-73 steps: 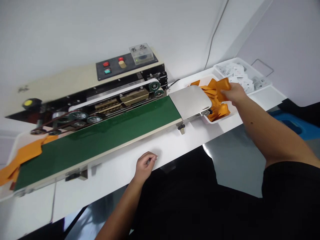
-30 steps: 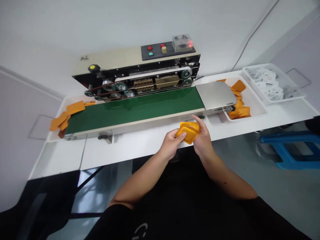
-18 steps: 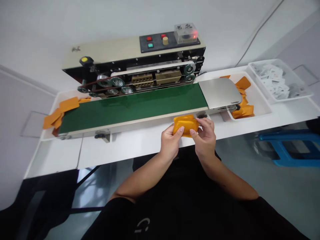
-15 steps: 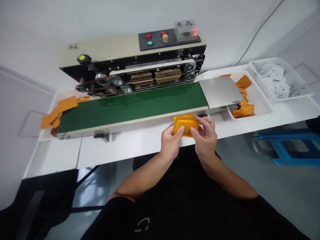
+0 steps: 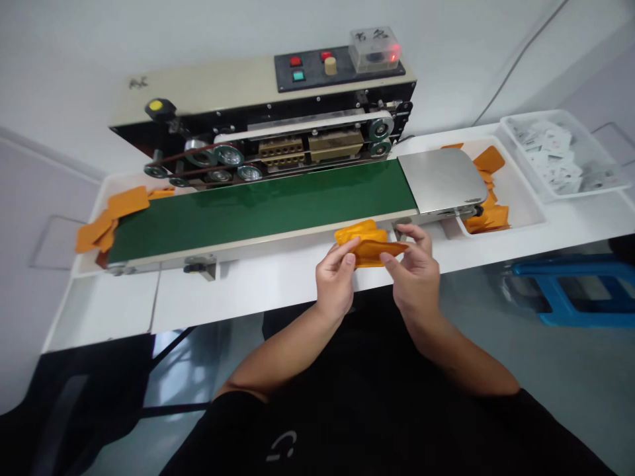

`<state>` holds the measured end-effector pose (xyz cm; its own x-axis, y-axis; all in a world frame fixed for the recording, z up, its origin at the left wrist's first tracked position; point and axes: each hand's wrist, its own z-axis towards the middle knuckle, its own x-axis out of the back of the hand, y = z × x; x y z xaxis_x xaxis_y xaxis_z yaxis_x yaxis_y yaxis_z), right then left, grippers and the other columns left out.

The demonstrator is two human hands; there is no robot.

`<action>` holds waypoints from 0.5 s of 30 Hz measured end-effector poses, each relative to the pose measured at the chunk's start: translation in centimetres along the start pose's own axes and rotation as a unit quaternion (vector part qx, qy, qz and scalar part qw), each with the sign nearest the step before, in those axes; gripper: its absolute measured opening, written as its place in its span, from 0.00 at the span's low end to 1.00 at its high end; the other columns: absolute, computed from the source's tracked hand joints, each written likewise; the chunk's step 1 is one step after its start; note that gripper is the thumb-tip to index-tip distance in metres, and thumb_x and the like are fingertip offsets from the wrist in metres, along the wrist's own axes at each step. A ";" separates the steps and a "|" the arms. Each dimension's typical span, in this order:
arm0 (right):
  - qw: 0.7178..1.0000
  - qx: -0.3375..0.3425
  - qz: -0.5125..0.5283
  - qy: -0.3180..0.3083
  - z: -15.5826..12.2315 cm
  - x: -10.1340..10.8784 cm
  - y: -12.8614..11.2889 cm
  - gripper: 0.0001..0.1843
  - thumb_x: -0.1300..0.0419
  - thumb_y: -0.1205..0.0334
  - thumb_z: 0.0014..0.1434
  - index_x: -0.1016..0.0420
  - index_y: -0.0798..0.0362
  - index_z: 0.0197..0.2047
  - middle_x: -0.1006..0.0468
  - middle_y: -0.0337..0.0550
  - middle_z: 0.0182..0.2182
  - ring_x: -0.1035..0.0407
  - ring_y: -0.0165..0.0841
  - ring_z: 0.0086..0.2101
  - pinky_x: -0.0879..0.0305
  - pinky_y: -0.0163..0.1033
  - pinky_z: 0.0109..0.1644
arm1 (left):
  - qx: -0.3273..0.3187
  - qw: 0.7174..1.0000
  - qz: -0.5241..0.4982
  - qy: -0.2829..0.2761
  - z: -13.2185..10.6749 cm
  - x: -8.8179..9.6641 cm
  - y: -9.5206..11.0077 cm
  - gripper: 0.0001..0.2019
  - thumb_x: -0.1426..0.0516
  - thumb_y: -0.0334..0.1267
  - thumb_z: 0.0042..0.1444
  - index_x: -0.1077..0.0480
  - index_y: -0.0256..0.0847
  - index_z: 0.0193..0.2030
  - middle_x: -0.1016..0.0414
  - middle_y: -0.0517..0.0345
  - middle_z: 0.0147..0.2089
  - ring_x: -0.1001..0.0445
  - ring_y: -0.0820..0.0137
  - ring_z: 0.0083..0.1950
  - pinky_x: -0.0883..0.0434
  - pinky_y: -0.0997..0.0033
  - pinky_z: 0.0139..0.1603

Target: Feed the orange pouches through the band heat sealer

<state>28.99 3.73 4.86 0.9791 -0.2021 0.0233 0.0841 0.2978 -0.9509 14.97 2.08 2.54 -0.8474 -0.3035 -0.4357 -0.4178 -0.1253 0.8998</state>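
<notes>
My left hand [image 5: 335,277] is closed on a small stack of orange pouches [image 5: 360,230], just in front of the conveyor's near edge. My right hand [image 5: 417,268] pinches the right edge of the front pouch [image 5: 378,252], thumb on the near face. This pouch tilts away from the others, so a gap shows between them. Behind both hands runs the green belt [image 5: 268,205] of a band sealer [image 5: 198,99], with a metal plate [image 5: 441,178] at its right end. Whether the pouches have anything inside, I cannot tell.
Orange pouches [image 5: 127,202] lie at the belt's left end, over a white bin [image 5: 82,268]. More fill a white bin [image 5: 528,205] on the right. Beside it, a clear tub [image 5: 610,185] holds white packets [image 5: 548,149]. A blue stool [image 5: 570,317] stands on the floor at right.
The front pouch has been tipped and spread away from the stack, its right edge in my right hand. My right hand has shifted slightly right. The view has moved a little.
</notes>
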 end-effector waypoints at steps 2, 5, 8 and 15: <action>0.998 -0.020 0.051 0.044 1.5 0.8 -1.2 0.08 0.26 0.53 0.63 0.18 0.44 0.42 0.22 0.45 0.52 0.25 0.41 0.54 0.24 0.52 0.62 | -0.013 1.000 0.002 0.020 0.4 0.7 0.0 0.20 0.26 0.54 0.58 0.13 0.46 0.52 0.14 0.48 0.57 0.17 0.56 0.62 0.23 0.52 0.69; 0.985 -0.104 0.131 0.043 5.8 2.5 -2.8 0.11 0.26 0.55 0.63 0.23 0.46 0.42 0.23 0.37 0.32 0.32 0.29 0.25 0.32 0.35 0.28 | -0.009 0.999 0.024 0.033 0.7 2.0 -0.1 0.19 0.24 0.49 0.55 0.13 0.45 0.51 0.14 0.49 0.55 0.16 0.58 0.60 0.22 0.55 0.67; 0.973 -0.177 0.145 -0.007 12.1 4.0 -3.4 0.10 0.28 0.61 0.65 0.25 0.48 0.43 0.24 0.34 0.27 0.40 0.25 0.18 0.43 0.31 0.20 | 0.004 0.999 0.035 0.035 0.4 3.3 -0.3 0.17 0.23 0.47 0.55 0.12 0.44 0.49 0.13 0.49 0.55 0.16 0.58 0.59 0.21 0.57 0.64; 0.947 -0.314 0.035 -0.063 23.2 4.5 -1.9 0.10 0.37 0.74 0.71 0.25 0.52 0.37 0.22 0.40 0.28 0.33 0.23 0.21 0.34 0.24 0.22 | 0.019 0.998 0.057 0.021 -0.7 5.3 -0.7 0.13 0.24 0.46 0.56 0.13 0.44 0.44 0.13 0.50 0.49 0.15 0.59 0.54 0.19 0.59 0.58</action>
<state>37.51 23.96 13.93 0.9958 -0.0782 -0.0470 -0.0693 -0.3143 -0.9468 11.05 -0.06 -0.41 -0.8756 -0.3537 -0.3290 -0.3328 -0.0519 0.9416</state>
